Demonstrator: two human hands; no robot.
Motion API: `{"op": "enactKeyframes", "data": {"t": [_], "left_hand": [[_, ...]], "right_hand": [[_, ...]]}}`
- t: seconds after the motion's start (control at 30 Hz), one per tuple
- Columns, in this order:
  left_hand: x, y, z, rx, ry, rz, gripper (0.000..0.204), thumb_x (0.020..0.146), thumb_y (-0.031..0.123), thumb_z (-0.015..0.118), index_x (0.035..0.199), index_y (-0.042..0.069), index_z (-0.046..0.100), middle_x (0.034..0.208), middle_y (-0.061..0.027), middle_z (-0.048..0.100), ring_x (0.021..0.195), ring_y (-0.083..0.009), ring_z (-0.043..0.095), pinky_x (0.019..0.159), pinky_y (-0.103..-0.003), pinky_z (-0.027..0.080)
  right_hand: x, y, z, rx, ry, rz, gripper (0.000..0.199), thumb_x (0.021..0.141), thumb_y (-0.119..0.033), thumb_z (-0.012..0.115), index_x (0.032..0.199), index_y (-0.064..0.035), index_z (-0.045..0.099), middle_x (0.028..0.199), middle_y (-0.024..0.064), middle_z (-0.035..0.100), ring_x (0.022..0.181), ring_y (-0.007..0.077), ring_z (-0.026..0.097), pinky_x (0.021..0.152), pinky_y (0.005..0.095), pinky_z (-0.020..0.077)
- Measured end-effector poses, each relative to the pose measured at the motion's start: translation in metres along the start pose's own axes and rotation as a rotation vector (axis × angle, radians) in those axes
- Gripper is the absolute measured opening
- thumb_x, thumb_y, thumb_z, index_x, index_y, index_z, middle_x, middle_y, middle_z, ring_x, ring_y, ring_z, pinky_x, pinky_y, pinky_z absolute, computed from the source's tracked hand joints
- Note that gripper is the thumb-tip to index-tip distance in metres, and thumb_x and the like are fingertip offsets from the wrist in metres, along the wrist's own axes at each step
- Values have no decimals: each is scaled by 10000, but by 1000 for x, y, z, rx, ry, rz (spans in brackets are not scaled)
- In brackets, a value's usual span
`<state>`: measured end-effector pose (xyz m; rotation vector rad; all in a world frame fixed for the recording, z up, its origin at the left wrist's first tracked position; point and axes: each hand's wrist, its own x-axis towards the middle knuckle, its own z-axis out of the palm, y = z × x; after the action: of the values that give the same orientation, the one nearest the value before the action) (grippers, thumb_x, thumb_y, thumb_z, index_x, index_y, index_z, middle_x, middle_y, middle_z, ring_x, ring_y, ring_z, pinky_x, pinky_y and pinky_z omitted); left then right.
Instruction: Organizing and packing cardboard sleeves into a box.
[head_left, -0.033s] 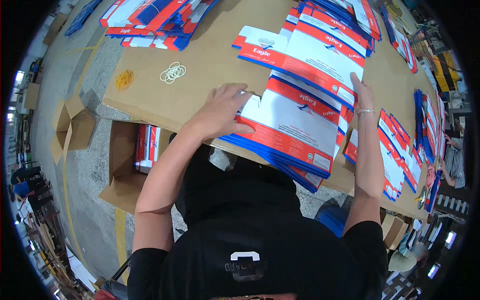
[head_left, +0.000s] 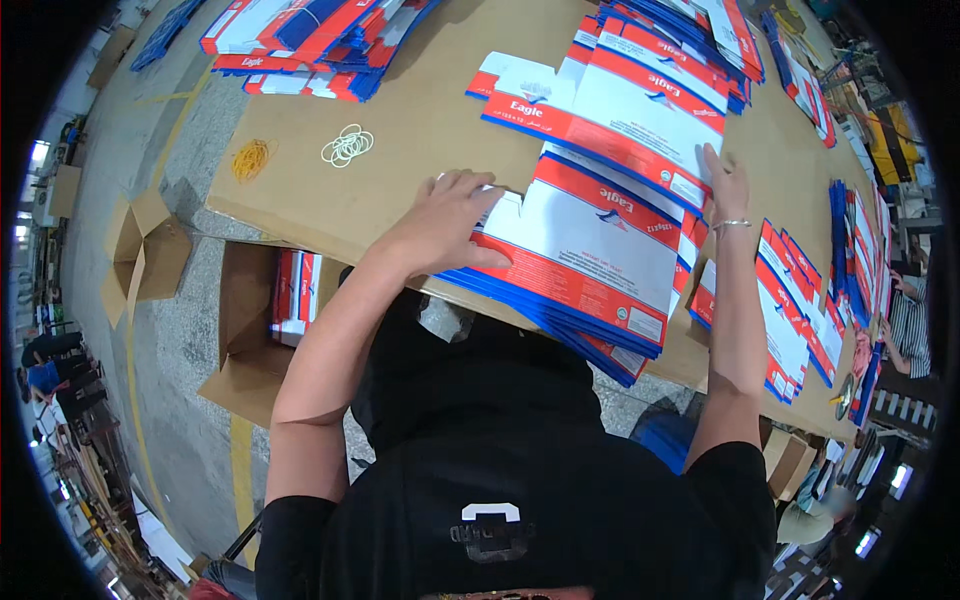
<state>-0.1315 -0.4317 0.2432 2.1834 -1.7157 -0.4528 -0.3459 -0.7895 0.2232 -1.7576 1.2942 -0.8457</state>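
Hands flat, fingers spread: left hand (head_left: 445, 222), right hand (head_left: 726, 180) flanking carton stack (head_left: 590, 255) at frame centre, long axis running lower-right; nothing gripped.

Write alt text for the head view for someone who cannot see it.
Both hands press on a stack of flat red, white and blue printed cartons on a cardboard-covered table: left hand at its left edge, right hand at its right. White rubber bands lie nearby.
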Motion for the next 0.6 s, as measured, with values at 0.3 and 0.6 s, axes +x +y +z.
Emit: {"op": "enactKeyframes", "data": {"t": [0.3,0.6], "left_hand": [[25,18,-23,-3,-127,-88,693,621,298,886,1161,92,504,1289,-155,508,1287,-341,440,1053,-592,322],[29,15,-18,-158,51,59,438,713,151,821,984,92,482,862,-67,582,955,-326,602,1074,-652,268]], "right_hand": [[-202,-34,-4,-438,-808,-795,850,736,-547,779,1448,-224,445,1541,127,341,1426,392,293,1140,521,255],[-226,-21,5,-749,-736,-735,840,772,-705,633,1477,-320,388,1574,134,269,1458,396,212,1141,616,169]]}}
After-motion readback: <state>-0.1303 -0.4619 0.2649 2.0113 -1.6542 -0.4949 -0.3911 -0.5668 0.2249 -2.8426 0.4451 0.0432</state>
